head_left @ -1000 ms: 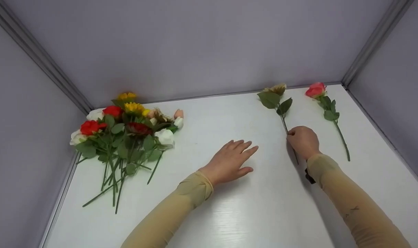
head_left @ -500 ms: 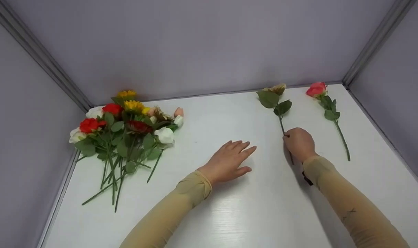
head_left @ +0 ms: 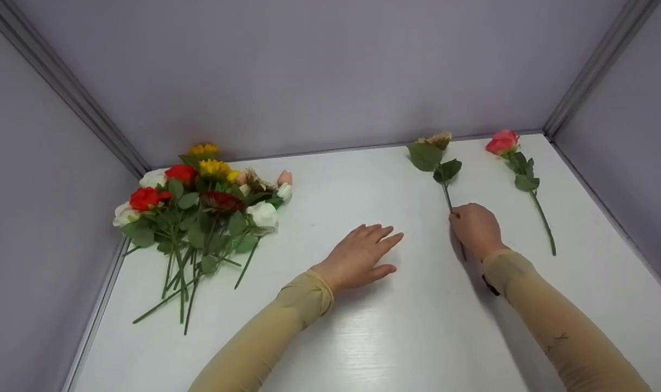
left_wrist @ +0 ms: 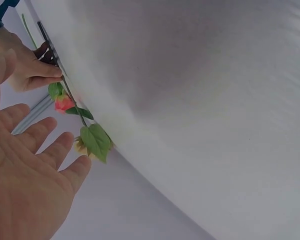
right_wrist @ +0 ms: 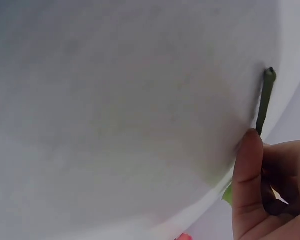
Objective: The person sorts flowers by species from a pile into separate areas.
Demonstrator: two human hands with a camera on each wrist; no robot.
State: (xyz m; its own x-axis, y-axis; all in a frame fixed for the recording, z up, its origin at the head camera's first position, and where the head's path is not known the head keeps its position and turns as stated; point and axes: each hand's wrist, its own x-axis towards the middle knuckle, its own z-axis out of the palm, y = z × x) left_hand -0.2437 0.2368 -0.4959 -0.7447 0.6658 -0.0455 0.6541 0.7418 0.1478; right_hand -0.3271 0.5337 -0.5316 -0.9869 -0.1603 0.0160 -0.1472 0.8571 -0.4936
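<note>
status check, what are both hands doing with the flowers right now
Right hand grips the thin green stem of the tan leafy flower lying on the white table. Left hand open, flat on table. Pink rose lies apart; nothing blocking.

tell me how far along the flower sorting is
Early on, by the look of it. One pink rose already lies alone at the far right of the table. The right hand pinches the stem of a tan flower lying beside that rose. The left hand rests open on the table. A large pile of flowers at the left looks untouched, so most appears left.
</note>
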